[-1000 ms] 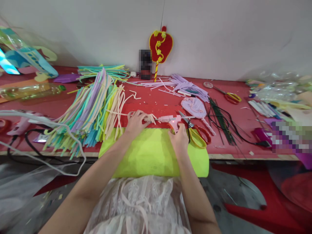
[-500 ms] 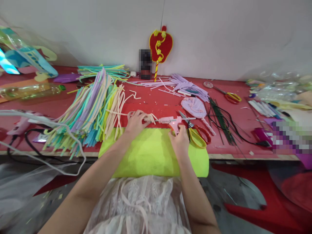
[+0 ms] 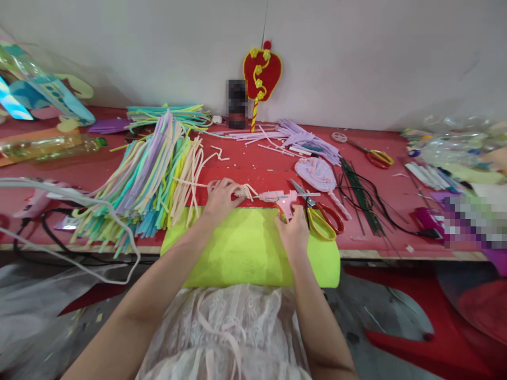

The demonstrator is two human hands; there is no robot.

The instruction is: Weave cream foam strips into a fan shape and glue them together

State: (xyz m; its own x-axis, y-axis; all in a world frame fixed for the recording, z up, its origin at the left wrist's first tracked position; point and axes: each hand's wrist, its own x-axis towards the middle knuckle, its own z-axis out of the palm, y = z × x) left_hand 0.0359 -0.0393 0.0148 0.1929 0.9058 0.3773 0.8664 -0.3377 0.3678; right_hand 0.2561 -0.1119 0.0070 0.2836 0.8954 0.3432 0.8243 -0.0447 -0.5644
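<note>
My right hand point(image 3: 293, 226) is wrapped round the handle of a pink glue gun point(image 3: 280, 197), its nozzle pointing left and a clear glue stick jutting out behind. In my left hand point(image 3: 222, 198) the fingers are closed on a cream pipe cleaner piece point(image 3: 246, 191), with loose ends sticking out to the right near the nozzle. Whether the nozzle touches it I cannot tell. Scissors point(image 3: 322, 219) with yellow and red handles lie just right of the glue gun. Under my forearms a bright yellow-green sheet point(image 3: 237, 253) hangs over the table's front edge.
A large bundle of pastel pipe cleaners point(image 3: 138, 184) lies at left, near a white cable point(image 3: 127, 232). Purple pipe cleaners point(image 3: 304, 138) and a lilac oval piece point(image 3: 316, 174) lie behind the scissors. Dark green stems point(image 3: 360, 203) and a black cord are at right. A red ornament point(image 3: 262, 74) stands by the wall.
The glue gun has shifted very slightly right, its nozzle a little further from my left fingers. My left hand has stayed where it was.
</note>
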